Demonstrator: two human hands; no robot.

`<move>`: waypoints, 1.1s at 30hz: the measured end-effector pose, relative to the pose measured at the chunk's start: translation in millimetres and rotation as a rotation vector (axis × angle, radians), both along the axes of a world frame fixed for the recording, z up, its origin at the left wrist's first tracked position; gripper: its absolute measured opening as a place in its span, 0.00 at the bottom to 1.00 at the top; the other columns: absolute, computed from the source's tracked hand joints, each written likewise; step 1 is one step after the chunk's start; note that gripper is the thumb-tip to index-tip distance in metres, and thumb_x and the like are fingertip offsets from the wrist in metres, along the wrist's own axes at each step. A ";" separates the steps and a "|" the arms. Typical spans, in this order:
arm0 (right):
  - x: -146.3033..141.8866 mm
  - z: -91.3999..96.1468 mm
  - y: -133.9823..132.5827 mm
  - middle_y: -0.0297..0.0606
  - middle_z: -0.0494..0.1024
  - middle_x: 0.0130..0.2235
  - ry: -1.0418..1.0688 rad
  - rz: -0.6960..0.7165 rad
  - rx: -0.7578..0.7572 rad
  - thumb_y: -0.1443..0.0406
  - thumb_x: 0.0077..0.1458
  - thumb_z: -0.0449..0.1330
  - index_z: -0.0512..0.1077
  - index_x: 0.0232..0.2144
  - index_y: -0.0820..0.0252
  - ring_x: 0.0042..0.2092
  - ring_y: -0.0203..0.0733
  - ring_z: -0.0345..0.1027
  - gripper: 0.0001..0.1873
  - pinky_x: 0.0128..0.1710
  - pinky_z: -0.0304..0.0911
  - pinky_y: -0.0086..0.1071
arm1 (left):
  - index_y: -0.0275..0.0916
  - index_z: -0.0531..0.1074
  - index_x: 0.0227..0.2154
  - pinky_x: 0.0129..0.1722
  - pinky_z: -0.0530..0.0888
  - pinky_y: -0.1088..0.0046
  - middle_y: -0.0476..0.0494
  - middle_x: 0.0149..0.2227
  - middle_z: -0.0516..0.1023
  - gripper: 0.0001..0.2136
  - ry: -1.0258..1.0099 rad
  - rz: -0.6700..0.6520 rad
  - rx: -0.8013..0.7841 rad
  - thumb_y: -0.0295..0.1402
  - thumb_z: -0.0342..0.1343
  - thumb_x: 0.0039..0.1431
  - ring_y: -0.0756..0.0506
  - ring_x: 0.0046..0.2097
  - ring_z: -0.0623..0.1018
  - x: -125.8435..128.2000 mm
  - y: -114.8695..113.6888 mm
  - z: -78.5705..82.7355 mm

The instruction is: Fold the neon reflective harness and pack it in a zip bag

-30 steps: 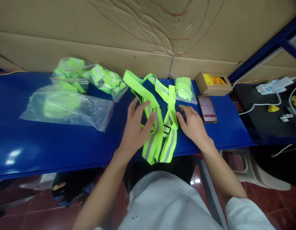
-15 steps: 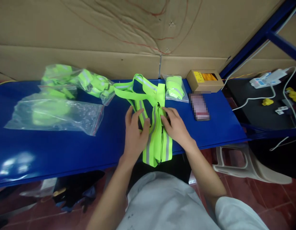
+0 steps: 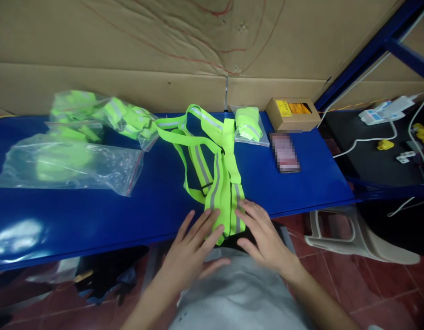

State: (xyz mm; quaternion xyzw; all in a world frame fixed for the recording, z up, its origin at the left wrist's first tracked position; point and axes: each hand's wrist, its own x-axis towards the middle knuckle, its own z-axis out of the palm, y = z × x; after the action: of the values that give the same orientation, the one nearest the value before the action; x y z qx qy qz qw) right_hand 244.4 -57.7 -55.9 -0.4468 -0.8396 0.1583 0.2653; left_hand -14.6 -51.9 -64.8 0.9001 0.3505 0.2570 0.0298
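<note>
Head camera, forward and down: I observe a fluorescent yellow-green strap harness (image 3: 220, 183) with grey reflective stripes, laid out on the blue bench (image 3: 157, 206). Its upper part forms loose loops towards the back; its striped lower straps run forward, their folded ends reaching the front edge, between the two hands. A dark buckle (image 3: 207, 186) is noted on the left-hand strap.

Both hands are wide and grip nothing. The left hand (image 3: 195, 243) has its fingers spread, fingertips over the left side of the strap ends. The right hand (image 3: 263, 236) has its fingers extended, fingertips over the right-hand strap, thumb held apart. From my remote position I cannot tell how firmly either one presses.

To the left of the harness I record a large clear bag (image 3: 119, 165) with yellow-green material inside; behind it lie further bagged straps (image 3: 127, 119). To the right, near the harness's upper end, is a small bagged bundle (image 3: 249, 124). Just beside that bundle lies a phone (image 3: 285, 152), its screen pixelated, with an open-windowed cardboard box (image 3: 290, 120) behind it. A cardboard wall (image 3: 129, 78) stands at the rear.
</note>
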 end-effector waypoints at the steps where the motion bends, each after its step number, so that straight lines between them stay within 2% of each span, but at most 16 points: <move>1: -0.3 -3.4 -1.5 0.50 0.67 0.72 -0.044 0.040 0.011 0.51 0.72 0.55 0.50 0.77 0.54 0.75 0.55 0.58 0.39 0.71 0.64 0.59 | 0.41 0.62 0.70 0.75 0.60 0.45 0.31 0.66 0.75 0.31 0.027 0.008 0.002 0.45 0.61 0.70 0.35 0.70 0.72 2.2 -0.1 -3.4; 3: -1.9 -9.0 -1.2 0.51 0.67 0.72 -0.121 0.088 0.034 0.48 0.71 0.58 0.51 0.77 0.58 0.75 0.56 0.57 0.42 0.72 0.63 0.58 | 0.40 0.64 0.68 0.74 0.62 0.46 0.33 0.66 0.75 0.28 0.070 0.023 0.004 0.35 0.63 0.68 0.36 0.69 0.74 6.3 1.3 -8.8; 5: -3.1 -12.5 1.2 0.52 0.68 0.71 -0.155 0.094 0.066 0.51 0.70 0.59 0.54 0.76 0.61 0.75 0.55 0.57 0.40 0.71 0.64 0.57 | 0.39 0.67 0.66 0.73 0.65 0.47 0.34 0.66 0.76 0.26 0.088 0.035 0.010 0.27 0.61 0.66 0.36 0.68 0.76 9.3 2.6 -12.0; 8: -2.0 -13.8 4.4 0.50 0.70 0.70 -0.166 0.095 0.103 0.59 0.72 0.59 0.58 0.74 0.60 0.74 0.52 0.59 0.34 0.71 0.66 0.55 | 0.40 0.71 0.63 0.71 0.68 0.46 0.35 0.65 0.77 0.24 0.075 0.065 0.016 0.22 0.57 0.65 0.36 0.66 0.77 12.8 2.4 -12.2; 12: 2.9 -12.7 5.0 0.47 0.72 0.69 -0.162 0.100 0.135 0.61 0.73 0.57 0.65 0.70 0.56 0.73 0.51 0.60 0.27 0.71 0.66 0.52 | 0.41 0.74 0.58 0.66 0.74 0.50 0.36 0.57 0.83 0.21 0.027 0.117 0.070 0.21 0.56 0.65 0.37 0.58 0.83 18.0 -0.4 -8.4; 15: 5.0 -14.0 3.7 0.50 0.76 0.66 -0.114 0.102 0.163 0.63 0.72 0.58 0.68 0.67 0.59 0.73 0.52 0.62 0.24 0.71 0.66 0.52 | 0.40 0.74 0.59 0.63 0.78 0.53 0.39 0.50 0.86 0.20 0.002 0.126 0.105 0.21 0.57 0.66 0.40 0.52 0.85 20.8 -1.7 -8.4; 19: 4.1 -18.9 2.3 0.50 0.78 0.63 -0.060 0.107 0.153 0.65 0.72 0.58 0.66 0.67 0.60 0.72 0.52 0.64 0.25 0.71 0.66 0.55 | 0.39 0.72 0.56 0.60 0.80 0.56 0.36 0.53 0.85 0.17 -0.075 0.005 0.133 0.20 0.56 0.68 0.40 0.56 0.84 22.8 -2.4 -13.8; 24: 4.4 -24.8 2.6 0.49 0.77 0.64 -0.053 0.119 0.174 0.67 0.72 0.57 0.61 0.70 0.58 0.72 0.50 0.63 0.27 0.71 0.65 0.56 | 0.38 0.74 0.54 0.62 0.79 0.57 0.35 0.57 0.84 0.14 -0.068 0.005 0.121 0.21 0.52 0.71 0.40 0.61 0.82 26.4 -2.6 -15.6; 29: 6.2 -29.4 1.4 0.51 0.77 0.65 -0.093 0.108 0.212 0.71 0.71 0.57 0.69 0.65 0.62 0.74 0.49 0.59 0.23 0.73 0.63 0.51 | 0.35 0.74 0.56 0.59 0.79 0.58 0.32 0.56 0.83 0.15 -0.086 -0.007 0.172 0.21 0.50 0.72 0.38 0.60 0.82 27.3 -2.7 -19.0; 33: 5.0 -34.8 -1.0 0.48 0.80 0.61 -0.097 0.051 0.298 0.69 0.71 0.59 0.73 0.64 0.60 0.69 0.51 0.67 0.21 0.71 0.64 0.53 | 0.35 0.75 0.57 0.58 0.77 0.58 0.36 0.51 0.86 0.15 -0.127 0.007 0.188 0.22 0.51 0.73 0.39 0.55 0.84 23.1 -3.7 -25.3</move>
State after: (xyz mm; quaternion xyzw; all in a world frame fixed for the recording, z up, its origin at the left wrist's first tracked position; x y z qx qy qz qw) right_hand 249.4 -58.7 -90.7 -0.3883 -0.8766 0.0168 0.2836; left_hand 8.5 -55.5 -90.0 0.8795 0.3256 0.3454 -0.0333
